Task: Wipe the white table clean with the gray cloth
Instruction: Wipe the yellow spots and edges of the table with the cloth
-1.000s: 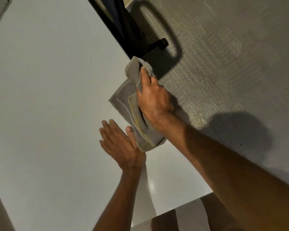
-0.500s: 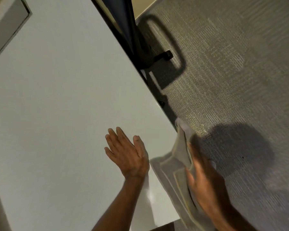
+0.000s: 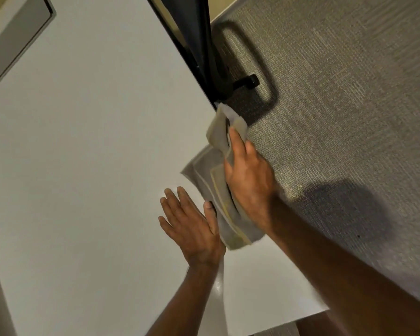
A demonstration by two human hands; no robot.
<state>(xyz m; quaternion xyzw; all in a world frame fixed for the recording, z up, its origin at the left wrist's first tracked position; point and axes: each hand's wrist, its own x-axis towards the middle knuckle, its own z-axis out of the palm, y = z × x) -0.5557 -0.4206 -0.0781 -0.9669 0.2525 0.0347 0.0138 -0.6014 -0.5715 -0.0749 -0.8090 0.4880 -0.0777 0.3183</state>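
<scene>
The white table [image 3: 83, 166] fills the left and middle of the head view. Its right edge runs diagonally from the top centre down to the lower right. A folded gray cloth [image 3: 206, 175] lies along that edge, partly hanging over it. My right hand [image 3: 247, 180] presses on the cloth with fingers wrapped over its folds. Palm down and flat on the table just left of the cloth rests my left hand [image 3: 189, 226], fingers spread, holding nothing.
Gray carpet [image 3: 337, 93] lies beyond the table's right edge. A dark chair base with a caster [image 3: 250, 82] stands close to that edge at the top. A gray recessed panel [image 3: 15, 40] sits in the table's far left corner.
My right hand has slid the cloth back up along the table's right edge, from the near corner toward the chair. The left hand has stayed flat in place.
</scene>
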